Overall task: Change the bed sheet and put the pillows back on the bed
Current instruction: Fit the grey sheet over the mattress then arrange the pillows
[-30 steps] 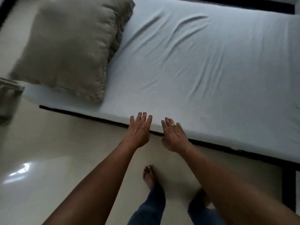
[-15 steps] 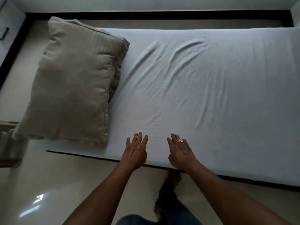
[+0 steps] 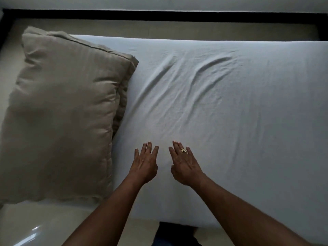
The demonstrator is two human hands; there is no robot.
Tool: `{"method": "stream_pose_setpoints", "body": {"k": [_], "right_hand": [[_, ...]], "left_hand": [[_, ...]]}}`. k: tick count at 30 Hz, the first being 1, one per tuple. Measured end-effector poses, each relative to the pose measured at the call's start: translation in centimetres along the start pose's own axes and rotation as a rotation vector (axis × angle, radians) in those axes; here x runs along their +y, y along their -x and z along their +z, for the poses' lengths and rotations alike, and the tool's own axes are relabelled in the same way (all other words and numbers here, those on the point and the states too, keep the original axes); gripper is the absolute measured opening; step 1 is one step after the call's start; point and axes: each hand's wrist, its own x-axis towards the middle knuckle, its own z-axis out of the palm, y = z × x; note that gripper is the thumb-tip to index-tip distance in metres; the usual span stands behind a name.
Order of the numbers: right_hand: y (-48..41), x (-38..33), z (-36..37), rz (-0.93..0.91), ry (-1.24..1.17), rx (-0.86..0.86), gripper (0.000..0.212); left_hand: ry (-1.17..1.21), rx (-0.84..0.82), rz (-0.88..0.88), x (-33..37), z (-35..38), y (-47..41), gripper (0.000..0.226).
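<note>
A pale blue-white sheet point(image 3: 239, 112) covers the mattress, with several creases running across its middle. A large beige pillow point(image 3: 65, 112) lies on the left end of the bed and overhangs the near edge. My left hand point(image 3: 144, 164) and my right hand point(image 3: 184, 166) are stretched out side by side over the sheet near the front edge, palms down, fingers straight and slightly spread. A gold ring sits on a finger of the right hand. Neither hand holds anything. Whether the palms touch the sheet I cannot tell.
A strip of beige floor point(image 3: 177, 31) and a black skirting line point(image 3: 159, 15) run behind the bed below the wall. Glossy floor point(image 3: 35, 226) shows at the lower left, in front of the bed.
Both hands have moved forward from the bed's front edge onto the sheet, and the view has closed in on the bed. The pillow has not shifted.
</note>
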Motion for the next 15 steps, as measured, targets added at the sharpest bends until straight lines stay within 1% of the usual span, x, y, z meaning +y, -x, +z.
{"method": "stream_pose_setpoints", "body": {"k": [3,7,9,12,13,15], "right_hand": [[-3.8,0.5,0.5,-0.036,0.02,-0.021,0.077],[-8.8,-0.3,0.1,-0.171,0.042,-0.011,0.076],[-11.8,-1.2,-0.6,-0.214,0.037,0.053,0.076],[-17.6,-2.3,-2.2,-0.233,0.014,0.201,0.076],[-19.9,-2.5,-2.8,-0.229,0.007,0.253,0.078],[-24.4,-2.3,-3.3,-0.219,0.017,0.298,0.085]], "left_hand": [[0.04,0.042,0.009,-1.1,-1.0,-4.5,0.072],[0.131,0.197,-0.027,-3.4,-2.1,-8.7,0.074],[0.155,0.311,-0.029,-5.0,-2.4,-11.4,0.073],[0.157,0.572,-0.033,-7.5,-2.9,-16.6,0.067],[0.185,0.642,-0.072,-8.4,-3.1,-18.5,0.064],[0.208,0.699,-0.182,-9.9,-2.9,-22.1,0.06]]}}
